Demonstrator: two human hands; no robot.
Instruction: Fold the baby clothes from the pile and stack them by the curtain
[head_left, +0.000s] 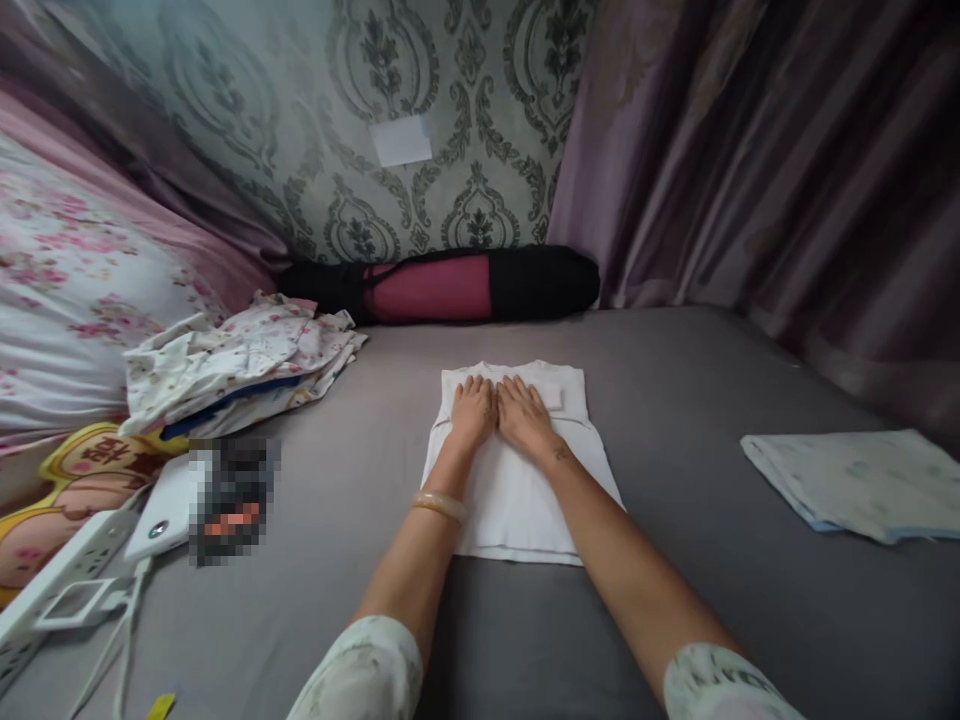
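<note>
A white shirt [525,490] lies spread on the grey sheet, its upper part folded over into a narrower shape. My left hand [474,410] rests flat on the upper part, fingers stretched out and pointing away from me. Beside it my right hand [523,412] also presses flat on the cloth, the two hands nearly touching at the middle. A small pale patch [553,397] shows on the shirt just right of my right fingers. Neither hand grips anything.
Folded patterned clothes [247,365] are stacked at the left. A power strip [67,570] and a white power bank [169,505] with cables lie nearer. At the right is a folded pale cloth [862,480]. A black and maroon roll [435,288] lies along the wall.
</note>
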